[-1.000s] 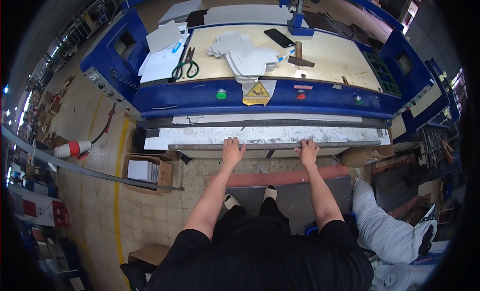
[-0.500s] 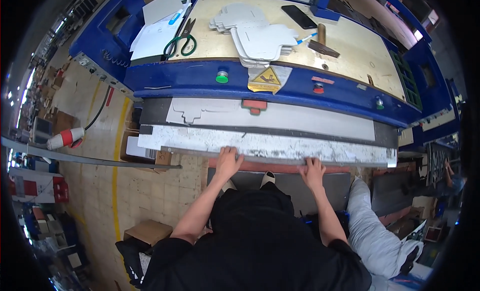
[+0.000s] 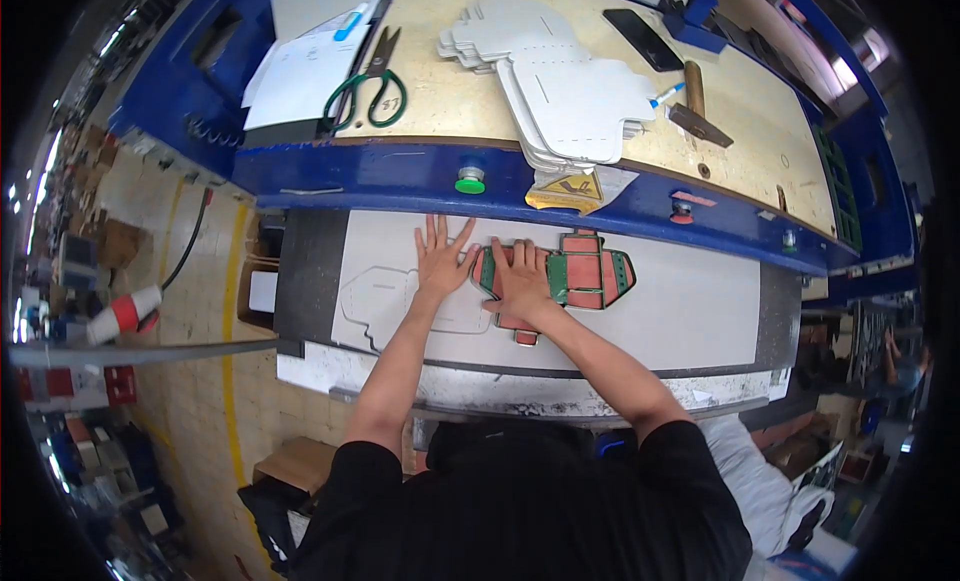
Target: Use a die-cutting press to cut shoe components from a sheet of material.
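Moved off the scuffed white tray's (image 3: 560,389) front edge, the bare left hand (image 3: 440,266) and bare right hand (image 3: 522,286) now lie over the work. One blue metal press (image 3: 370,171) spans the scene, its wood-toned tabletop (image 3: 430,111) bearing one layered stack of pale, slotted, rounded pieces (image 3: 575,101). Below lies one smooth, pale-grey rectangular sheet (image 3: 690,301), marked with one stepped outline (image 3: 380,301). One angular red-and-green cutting die (image 3: 605,271) sits on the sheet, just right of the outline. Left fingers spread wide on the sheet beside the die; right fingers, slightly parted, rest flat on it, thumb out. Above: one pair of green-handled steel scissors (image 3: 365,91), one wooden-handled hammer (image 3: 700,126), one black phone (image 3: 642,39), two blue pens (image 3: 350,23).
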Demonstrator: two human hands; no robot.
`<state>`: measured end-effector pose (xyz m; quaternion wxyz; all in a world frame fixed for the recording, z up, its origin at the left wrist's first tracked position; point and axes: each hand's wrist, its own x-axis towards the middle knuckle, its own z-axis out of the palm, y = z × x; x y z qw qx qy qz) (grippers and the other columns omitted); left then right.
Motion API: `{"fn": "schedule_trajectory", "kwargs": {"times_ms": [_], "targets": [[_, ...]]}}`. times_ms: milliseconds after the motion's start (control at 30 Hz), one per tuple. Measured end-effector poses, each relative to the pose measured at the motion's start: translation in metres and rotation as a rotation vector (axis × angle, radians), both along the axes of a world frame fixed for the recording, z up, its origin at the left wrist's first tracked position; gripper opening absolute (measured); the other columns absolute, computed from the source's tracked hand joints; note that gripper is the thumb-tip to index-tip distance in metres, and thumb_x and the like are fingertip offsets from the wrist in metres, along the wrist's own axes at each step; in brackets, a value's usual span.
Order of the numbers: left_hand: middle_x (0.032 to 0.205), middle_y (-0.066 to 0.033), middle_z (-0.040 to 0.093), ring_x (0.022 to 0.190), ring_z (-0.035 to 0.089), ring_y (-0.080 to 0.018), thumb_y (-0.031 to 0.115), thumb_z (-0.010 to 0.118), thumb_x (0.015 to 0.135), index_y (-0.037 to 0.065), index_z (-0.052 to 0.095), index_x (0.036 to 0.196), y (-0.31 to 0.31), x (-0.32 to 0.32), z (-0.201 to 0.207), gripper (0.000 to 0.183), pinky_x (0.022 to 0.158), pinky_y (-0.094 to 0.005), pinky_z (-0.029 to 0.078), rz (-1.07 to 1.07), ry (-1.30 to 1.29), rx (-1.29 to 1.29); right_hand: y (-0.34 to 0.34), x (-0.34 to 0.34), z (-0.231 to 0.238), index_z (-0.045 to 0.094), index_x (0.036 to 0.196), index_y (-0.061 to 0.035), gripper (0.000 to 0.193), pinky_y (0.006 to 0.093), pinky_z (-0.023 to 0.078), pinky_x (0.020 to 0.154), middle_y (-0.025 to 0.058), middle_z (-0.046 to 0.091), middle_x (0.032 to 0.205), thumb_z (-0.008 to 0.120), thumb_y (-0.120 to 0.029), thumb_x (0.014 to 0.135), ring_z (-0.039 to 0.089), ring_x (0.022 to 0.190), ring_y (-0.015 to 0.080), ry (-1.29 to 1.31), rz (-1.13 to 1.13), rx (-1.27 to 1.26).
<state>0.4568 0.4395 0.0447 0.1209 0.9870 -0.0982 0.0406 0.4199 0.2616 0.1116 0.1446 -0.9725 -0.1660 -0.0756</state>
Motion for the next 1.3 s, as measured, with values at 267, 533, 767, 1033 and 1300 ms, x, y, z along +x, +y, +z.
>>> {"fn": "schedule_trajectory", "kwargs": {"times_ms": [267, 533, 767, 1033, 1300], "targets": [[0.16, -0.0123, 0.016, 0.147, 0.007, -0.0368, 0.056, 0.048, 0.093, 0.041, 0.03, 0.148, 0.007, -0.017, -0.024, 0.06, 0.114, -0.0603, 0.001, 0.01, 0.025, -0.004, -0.013, 0.007, 0.032, 0.05, 0.12, 0.0004, 0.092, 0.0447, 0.033, 0.093, 0.017, 0.048, 0.109, 0.086, -0.041, 0.046, 0.045, 0.109, 0.0346, 0.374, 0.091, -0.023], [0.161, -0.0112, 0.002, 0.148, -0.002, -0.0357, 0.061, 0.04, 0.094, 0.042, 0.028, 0.149, 0.012, 0.0, -0.003, 0.06, 0.112, -0.0637, -0.001, -0.004, 0.312, 0.006, -0.138, -0.11, 0.122, 0.043, 0.123, -0.0016, 0.089, 0.0378, 0.045, 0.092, 0.0119, 0.047, 0.113, 0.089, -0.026, 0.051, 0.05, 0.107, 0.0261, -0.153, -0.3, 0.463], [0.132, -0.0136, 0.058, 0.121, 0.056, -0.026, 0.055, 0.043, 0.098, 0.009, 0.055, 0.135, 0.108, 0.019, 0.137, 0.06, 0.107, -0.0353, 0.038, -0.133, 1.011, -0.731, -0.279, -0.201, 0.089, 0.05, 0.109, -0.0148, 0.047, 0.0373, 0.051, 0.076, 0.0001, 0.057, 0.099, 0.07, -0.047, 0.081, 0.055, 0.09, 0.014, -0.201, -1.065, 1.846], [0.144, -0.0185, 0.044, 0.138, 0.035, -0.0334, 0.039, 0.075, 0.081, 0.01, 0.051, 0.137, -0.093, -0.115, 0.106, 0.067, 0.113, -0.0448, 0.028, -0.208, 0.466, -0.517, -0.406, -0.189, 0.005, 0.055, 0.11, -0.0065, 0.083, 0.0482, 0.049, 0.084, 0.0086, 0.055, 0.097, 0.05, -0.081, 0.072, 0.057, 0.088, 0.0259, 1.182, -1.172, 1.864], [0.157, -0.0191, 0.017, 0.147, 0.007, -0.0382, 0.046, 0.088, 0.053, 0.014, 0.04, 0.145, -0.254, -0.142, 0.023, 0.108, 0.116, -0.0581, 0.005, -0.226, 0.337, -0.346, -0.481, -0.184, -0.019, 0.051, 0.108, 0.0002, 0.076, 0.0405, 0.056, 0.069, 0.01, 0.059, 0.071, 0.059, -0.07, 0.079, 0.064, 0.068, 0.0262, 1.562, -0.742, 0.907]]}}
